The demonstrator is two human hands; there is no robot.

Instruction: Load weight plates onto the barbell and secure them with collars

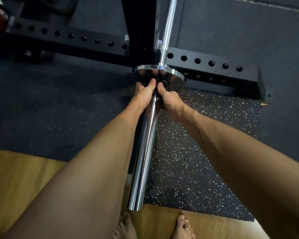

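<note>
A chrome barbell sleeve (141, 163) points toward me, and the thinner bar shaft (168, 26) runs away past the rack. One chrome weight plate (174, 78) sits far up the sleeve against its inner shoulder. Both hands are on the sleeve just in front of that plate. My left hand (143, 95) and my right hand (169, 100) curl round something dark on the sleeve, probably a collar (163, 82). Both thumbs press near the plate's hub. The hands hide most of the collar.
A black rack upright (138, 23) and its holed base beams (205, 64) stand right behind the plate. Speckled rubber mat (197, 144) lies under the sleeve, with wood floor (24, 169) nearer me. My bare feet (154, 226) stand below the sleeve's end.
</note>
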